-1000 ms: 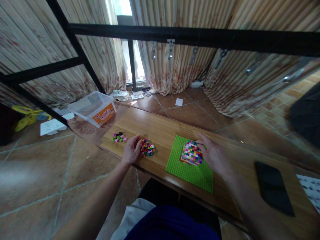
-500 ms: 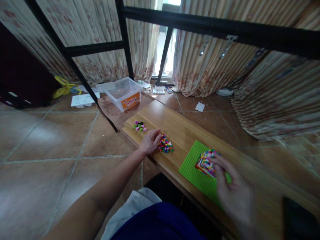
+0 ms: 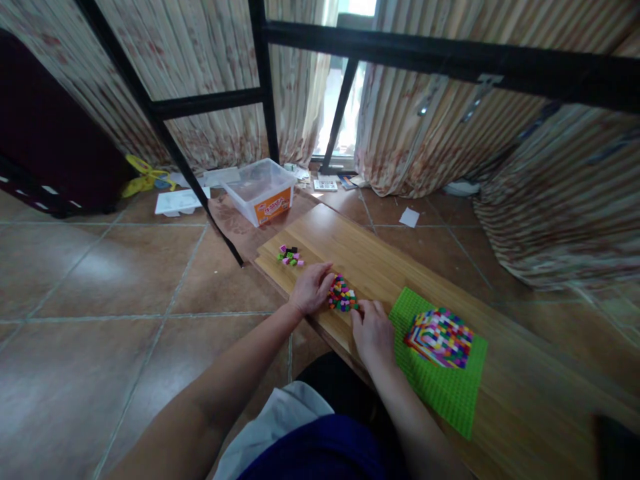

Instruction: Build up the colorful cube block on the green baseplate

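Small loose building bricks in mixed colours form a pile (image 3: pixel 342 295) on the wooden table. My left hand (image 3: pixel 311 289) rests against the pile's left side, fingers stretched out and apart from the thumb, holding nothing I can see. At the right edge of the pile is my right hand (image 3: pixel 375 333), its thumb and fingertips drawn together; what is between them is too small to make out. To its right lies a green baseplate (image 3: pixel 435 393), bearing a block built of many coloured bricks (image 3: pixel 443 337).
A smaller group of pink, green and black bricks (image 3: pixel 290 256) lies near the table's far left end. Beyond stands a clear plastic bin (image 3: pixel 263 193) with an orange label. Black metal frame bars (image 3: pixel 400 45) cross above the table (image 3: pixel 345 233). A dark object (image 3: pixel 617 447) is at lower right.
My right hand has moved left from the brick block on the baseplate to the loose pile. My left hand stays beside the pile. The whole view has shifted slightly.
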The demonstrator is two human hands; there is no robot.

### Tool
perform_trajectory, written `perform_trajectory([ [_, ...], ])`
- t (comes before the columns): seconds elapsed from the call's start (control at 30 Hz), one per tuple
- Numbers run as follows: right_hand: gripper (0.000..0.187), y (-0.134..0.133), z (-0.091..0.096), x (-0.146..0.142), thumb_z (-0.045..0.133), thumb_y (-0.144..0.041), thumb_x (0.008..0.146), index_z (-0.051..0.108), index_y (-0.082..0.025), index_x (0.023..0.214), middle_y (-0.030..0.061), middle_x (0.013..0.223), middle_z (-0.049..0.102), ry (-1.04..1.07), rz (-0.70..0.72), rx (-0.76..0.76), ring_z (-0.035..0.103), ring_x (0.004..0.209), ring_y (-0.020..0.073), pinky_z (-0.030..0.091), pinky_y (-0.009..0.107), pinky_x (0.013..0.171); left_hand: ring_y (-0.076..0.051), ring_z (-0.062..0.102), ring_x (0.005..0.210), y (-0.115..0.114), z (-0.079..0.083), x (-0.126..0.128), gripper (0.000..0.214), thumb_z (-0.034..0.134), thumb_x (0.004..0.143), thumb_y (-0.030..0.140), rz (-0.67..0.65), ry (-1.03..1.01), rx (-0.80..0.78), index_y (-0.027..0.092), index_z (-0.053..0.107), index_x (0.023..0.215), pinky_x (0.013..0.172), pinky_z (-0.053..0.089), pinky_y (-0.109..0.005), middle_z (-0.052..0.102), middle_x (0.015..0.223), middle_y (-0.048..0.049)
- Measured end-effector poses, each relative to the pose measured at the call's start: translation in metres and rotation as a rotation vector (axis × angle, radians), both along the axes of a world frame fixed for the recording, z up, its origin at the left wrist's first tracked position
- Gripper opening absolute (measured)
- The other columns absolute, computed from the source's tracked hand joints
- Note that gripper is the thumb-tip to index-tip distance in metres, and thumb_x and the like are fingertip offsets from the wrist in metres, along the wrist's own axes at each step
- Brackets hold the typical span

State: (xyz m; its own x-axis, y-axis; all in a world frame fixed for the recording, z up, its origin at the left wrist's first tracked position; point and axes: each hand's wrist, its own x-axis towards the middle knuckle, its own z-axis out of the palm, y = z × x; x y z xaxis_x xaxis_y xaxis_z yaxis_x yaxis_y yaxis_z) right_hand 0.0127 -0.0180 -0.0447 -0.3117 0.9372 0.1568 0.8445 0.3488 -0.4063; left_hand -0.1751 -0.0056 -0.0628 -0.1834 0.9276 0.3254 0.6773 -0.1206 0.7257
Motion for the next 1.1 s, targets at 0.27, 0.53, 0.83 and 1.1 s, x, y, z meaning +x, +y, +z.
perform_trajectory([
  [0.27, 0.024, -0.017, 0.012, 0.008, 0.042, -0.022, 0.094, 0.066, -0.020, 0.093, 0.0085, 0.093, 0.070, 0.215, 0.019, -0.008, 0.066, 0.086, 0.0212, 0.051, 0.034, 0.079, -0.024, 0.064, 0.114, 0.001, -0.002, -0.003, 0.033, 0.047, 0.099, 0.035, 0.013, 0.017, 0.009, 0.017, 0.064, 0.122, 0.103, 0.052, -0.043, 0.070, 0.119, -0.0112],
  [0.53, 0.023, -0.042, 0.055, 0.093, 0.055, -0.037, 0.092, 0.072, -0.025, 0.102, 0.0074, 0.102, 0.074, 0.563, -0.168, -0.001, 0.070, 0.091, 0.0212, 0.057, 0.038, 0.083, -0.025, 0.065, 0.112, 0.003, -0.003, -0.006, 0.036, 0.047, 0.098, 0.041, 0.014, 0.024, 0.023, 0.018, 0.064, 0.121, 0.102, 0.052, -0.044, 0.071, 0.117, -0.0116],
  [0.83, 0.025, 0.014, 0.059, 0.169, 0.055, -0.040, 0.089, 0.074, -0.025, 0.095, 0.0069, 0.100, 0.074, 0.403, -0.344, 0.102, 0.069, 0.093, 0.0234, 0.055, 0.041, 0.088, -0.025, 0.066, 0.110, 0.005, -0.002, -0.006, 0.037, 0.048, 0.097, 0.042, 0.019, 0.057, 0.034, 0.017, 0.064, 0.119, 0.100, 0.053, -0.043, 0.071, 0.115, -0.0119],
  [1.1, 0.028, 0.031, 0.064, 0.160, 0.050, -0.035, 0.088, 0.075, -0.024, 0.097, 0.0062, 0.102, 0.075, 0.270, -0.206, 0.070, 0.069, 0.092, 0.0223, 0.054, 0.039, 0.086, -0.026, 0.066, 0.109, 0.005, 0.000, -0.006, 0.037, 0.047, 0.096, 0.042, 0.016, 0.069, 0.026, 0.018, 0.065, 0.118, 0.100, 0.053, -0.044, 0.072, 0.114, -0.0113],
])
